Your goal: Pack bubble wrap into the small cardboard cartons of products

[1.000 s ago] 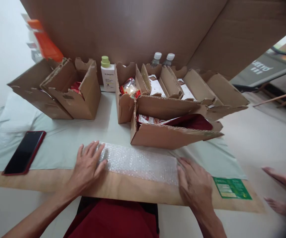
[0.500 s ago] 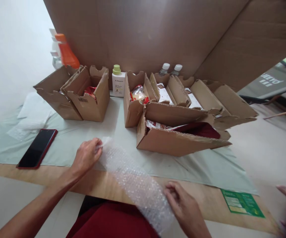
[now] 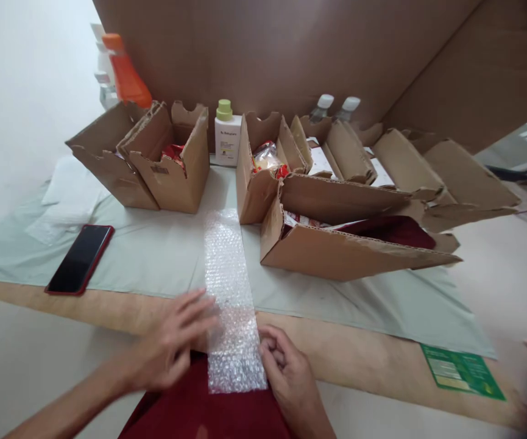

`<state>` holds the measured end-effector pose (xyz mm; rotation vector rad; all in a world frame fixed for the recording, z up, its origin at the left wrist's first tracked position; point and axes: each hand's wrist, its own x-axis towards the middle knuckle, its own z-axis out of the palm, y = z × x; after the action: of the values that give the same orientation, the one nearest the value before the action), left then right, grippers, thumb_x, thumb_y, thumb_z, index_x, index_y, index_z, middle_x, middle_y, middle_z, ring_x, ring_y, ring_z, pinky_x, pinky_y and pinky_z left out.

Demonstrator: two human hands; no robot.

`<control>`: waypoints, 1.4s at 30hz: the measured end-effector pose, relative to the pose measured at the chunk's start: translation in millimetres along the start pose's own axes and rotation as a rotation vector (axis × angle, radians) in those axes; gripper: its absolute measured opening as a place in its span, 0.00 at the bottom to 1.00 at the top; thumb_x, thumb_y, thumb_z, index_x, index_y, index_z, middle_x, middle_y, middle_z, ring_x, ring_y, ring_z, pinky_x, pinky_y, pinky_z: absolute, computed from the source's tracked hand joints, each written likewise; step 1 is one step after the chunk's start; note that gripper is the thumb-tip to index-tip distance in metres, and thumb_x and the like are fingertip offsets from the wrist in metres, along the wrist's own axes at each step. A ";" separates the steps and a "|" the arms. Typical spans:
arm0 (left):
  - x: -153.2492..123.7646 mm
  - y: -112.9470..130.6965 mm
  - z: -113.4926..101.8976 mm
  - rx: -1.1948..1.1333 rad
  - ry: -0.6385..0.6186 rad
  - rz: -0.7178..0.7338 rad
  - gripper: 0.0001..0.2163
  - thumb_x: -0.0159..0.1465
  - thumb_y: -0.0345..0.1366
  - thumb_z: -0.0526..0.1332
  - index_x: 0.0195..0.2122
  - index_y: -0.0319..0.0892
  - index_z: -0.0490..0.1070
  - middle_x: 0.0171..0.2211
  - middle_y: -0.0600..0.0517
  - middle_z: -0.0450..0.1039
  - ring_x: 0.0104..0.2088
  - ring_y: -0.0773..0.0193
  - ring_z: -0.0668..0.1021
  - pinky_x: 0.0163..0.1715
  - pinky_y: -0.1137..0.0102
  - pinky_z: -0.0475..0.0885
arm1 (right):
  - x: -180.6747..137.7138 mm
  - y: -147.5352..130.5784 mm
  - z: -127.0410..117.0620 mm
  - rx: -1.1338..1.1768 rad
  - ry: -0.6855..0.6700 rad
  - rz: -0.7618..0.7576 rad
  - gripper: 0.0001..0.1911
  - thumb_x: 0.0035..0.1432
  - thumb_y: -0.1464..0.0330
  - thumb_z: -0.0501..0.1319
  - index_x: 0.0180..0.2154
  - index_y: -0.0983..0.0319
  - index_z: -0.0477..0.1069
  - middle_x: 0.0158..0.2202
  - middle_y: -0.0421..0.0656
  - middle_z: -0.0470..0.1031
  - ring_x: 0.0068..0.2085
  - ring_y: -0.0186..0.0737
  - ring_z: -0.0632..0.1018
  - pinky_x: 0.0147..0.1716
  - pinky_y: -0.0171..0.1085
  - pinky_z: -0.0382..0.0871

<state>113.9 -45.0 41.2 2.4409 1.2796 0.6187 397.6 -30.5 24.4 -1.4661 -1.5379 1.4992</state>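
Note:
A long strip of clear bubble wrap (image 3: 229, 262) lies lengthwise over the front of the table, its near end jutting past the edge above my lap. My left hand (image 3: 172, 341), slightly blurred, is at the strip's left side with its fingers spread. At the lower right edge of the strip, my right hand (image 3: 288, 366) has its fingers curled and seems to pinch that edge. Just beyond the strip's right side is a long cardboard bin (image 3: 336, 253) with a dark red item and a printed packet in it.
Several cardboard bins (image 3: 178, 183) line the back, with a white bottle with a green cap (image 3: 227, 137) between them. A phone (image 3: 80, 259) and folded white sheets (image 3: 69, 195) lie left. A green card (image 3: 462, 372) is at the right front; an orange bottle (image 3: 128, 76) stands behind.
The bubble wrap has gone from slanting to lying straight away from me. My left hand has let go of its far end and moved nearer, fingers spreading. My right hand has shifted left.

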 end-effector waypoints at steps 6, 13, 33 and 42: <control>-21.6 42.5 33.0 -0.002 0.193 0.004 0.26 0.64 0.24 0.58 0.63 0.40 0.65 0.58 0.38 0.75 0.64 0.44 0.70 0.60 0.47 0.70 | 15.8 -16.7 12.5 0.320 -0.003 0.168 0.25 0.54 0.47 0.67 0.40 0.60 0.68 0.25 0.36 0.69 0.20 0.31 0.68 0.17 0.30 0.63; 17.3 26.0 32.9 -0.076 0.320 -0.506 0.22 0.68 0.32 0.58 0.63 0.43 0.65 0.29 0.55 0.77 0.27 0.63 0.79 0.29 0.70 0.76 | 3.2 -15.6 1.1 -0.089 0.194 -0.290 0.09 0.67 0.61 0.60 0.42 0.60 0.75 0.28 0.41 0.76 0.27 0.37 0.78 0.26 0.34 0.73; 13.4 17.5 27.3 -0.042 0.365 -0.283 0.15 0.70 0.28 0.57 0.57 0.43 0.69 0.33 0.51 0.78 0.33 0.60 0.78 0.35 0.66 0.74 | 57.3 -40.8 13.1 -0.647 -0.084 -0.762 0.10 0.71 0.72 0.57 0.49 0.59 0.75 0.40 0.43 0.81 0.41 0.41 0.77 0.43 0.41 0.69; 26.6 1.2 31.6 0.058 0.420 -0.334 0.12 0.70 0.33 0.60 0.54 0.42 0.72 0.42 0.45 0.77 0.41 0.55 0.80 0.41 0.61 0.77 | 60.2 -27.5 12.6 -0.859 0.019 -0.948 0.12 0.68 0.73 0.59 0.51 0.60 0.74 0.52 0.49 0.79 0.57 0.50 0.74 0.54 0.49 0.67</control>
<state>144.3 -25.9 20.8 2.1300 1.8381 1.0426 361.2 26.0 28.8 -0.8069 -2.5023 0.2569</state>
